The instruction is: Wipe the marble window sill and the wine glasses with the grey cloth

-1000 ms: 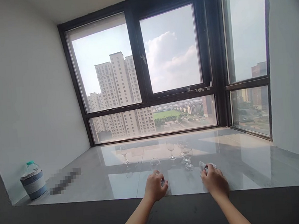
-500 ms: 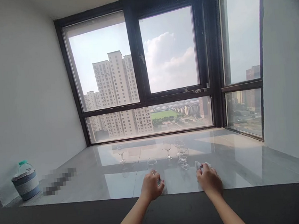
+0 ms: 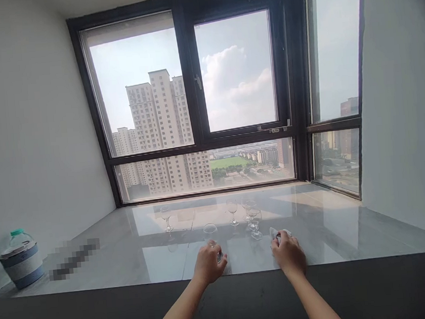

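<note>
My left hand (image 3: 207, 263) is closed around the lower part of a clear stemmed glass (image 3: 210, 229), whose bowl stands up above my fingers near the sill's front edge. To its right, my right hand (image 3: 291, 256) is closed on a crumpled white cloth (image 3: 274, 233), most of it covered by my fingers. Between and beyond the hands stand more clear stemmed glasses: a lone one (image 3: 232, 211), and a near one (image 3: 255, 221) that partly overlaps another (image 3: 247, 207). Farther left stands one more glass (image 3: 166, 218).
The glossy grey tiled windowsill (image 3: 132, 266) ends in a straight front edge. A blue-and-white basket (image 3: 22, 268) with a green-capped bottle (image 3: 18, 237) in it stands at the far left, beside a blurred-out dark item (image 3: 74, 259). A dark-framed window (image 3: 196, 146) closes off the back.
The whole view has shifted slightly, so everything sits a little farther left. Both hands keep their hold on the glass and the cloth, and the standing glasses have not moved on the sill.
</note>
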A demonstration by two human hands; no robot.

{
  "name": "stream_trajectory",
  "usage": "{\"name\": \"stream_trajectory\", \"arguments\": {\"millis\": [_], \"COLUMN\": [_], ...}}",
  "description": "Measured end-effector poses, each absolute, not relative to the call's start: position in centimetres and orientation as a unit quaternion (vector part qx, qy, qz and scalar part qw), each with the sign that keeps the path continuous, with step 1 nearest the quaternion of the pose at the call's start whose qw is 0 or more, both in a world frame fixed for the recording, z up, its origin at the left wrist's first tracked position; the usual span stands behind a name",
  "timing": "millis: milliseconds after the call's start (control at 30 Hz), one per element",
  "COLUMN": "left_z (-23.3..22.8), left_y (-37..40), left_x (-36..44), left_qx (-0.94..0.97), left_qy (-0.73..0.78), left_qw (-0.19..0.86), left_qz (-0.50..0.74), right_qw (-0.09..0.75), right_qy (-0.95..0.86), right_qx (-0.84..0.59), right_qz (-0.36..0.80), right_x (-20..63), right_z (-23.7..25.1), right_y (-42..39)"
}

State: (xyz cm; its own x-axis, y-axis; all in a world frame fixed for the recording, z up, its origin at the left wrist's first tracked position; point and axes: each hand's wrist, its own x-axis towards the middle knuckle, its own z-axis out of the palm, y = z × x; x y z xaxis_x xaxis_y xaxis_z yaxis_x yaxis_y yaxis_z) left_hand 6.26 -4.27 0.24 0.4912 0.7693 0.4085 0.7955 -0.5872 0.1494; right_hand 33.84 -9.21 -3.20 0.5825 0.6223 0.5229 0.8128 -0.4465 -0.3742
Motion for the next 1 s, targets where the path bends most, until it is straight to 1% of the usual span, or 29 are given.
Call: {"name": "stream_trajectory", "arguments": {"millis": [600, 1000], "left_z": [0.1, -0.33], "left_y": [-4.21, -3.75], "left_x": [6.22, 6.19], "left_qx": [-0.863, -0.868], "left_qy": [-0.446, -0.433], "left_qw": [0.027, 0.038], "left_qz": [-0.236, -0.241], "right_qw": [0.304, 0.305], "right_qy": [-0.43, -0.428], "right_qx": [-0.837, -0.833], "right_qz": [-0.149, -0.171], "right_x": [33.72, 33.94], "right_z": [-3.01, -3.42], "right_y": [-9.39, -9.16]}}
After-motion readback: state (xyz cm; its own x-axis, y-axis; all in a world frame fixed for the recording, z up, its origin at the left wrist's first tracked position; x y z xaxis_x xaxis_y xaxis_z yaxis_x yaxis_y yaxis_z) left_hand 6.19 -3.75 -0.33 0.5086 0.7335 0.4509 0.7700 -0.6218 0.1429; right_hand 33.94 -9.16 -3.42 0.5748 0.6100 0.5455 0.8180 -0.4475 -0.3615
